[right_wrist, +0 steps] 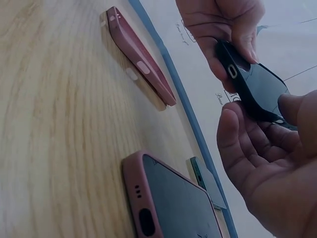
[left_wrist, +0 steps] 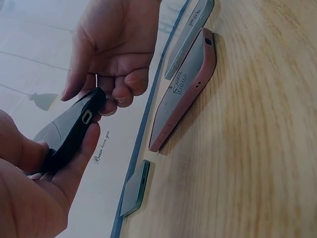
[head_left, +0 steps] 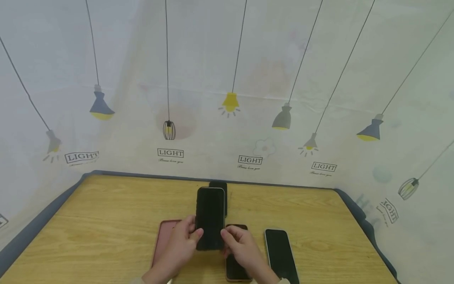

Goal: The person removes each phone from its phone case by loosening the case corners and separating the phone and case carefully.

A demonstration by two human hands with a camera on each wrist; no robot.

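Both hands hold a phone in a black case (head_left: 210,217), raised over the table with its dark screen facing up. My left hand (head_left: 182,240) grips its left edge, thumb on the front and fingers behind. At the lower right edge my right hand (head_left: 242,246) pinches it between thumb and curled fingers. The port cutout of the case shows in both wrist views. A pink phone case (head_left: 164,236) with nothing in it lies beside the left hand. Under the right hand is a phone in a pink case (head_left: 237,270), partly covered by that hand.
To the right lies a phone with a pale edge (head_left: 281,252). Another dark phone (head_left: 218,184) lies near the back edge, mostly hidden behind the held one. A wood-grain table (head_left: 117,209) has a grey-blue border, with a printed lamp-pattern curtain (head_left: 205,134) behind it.
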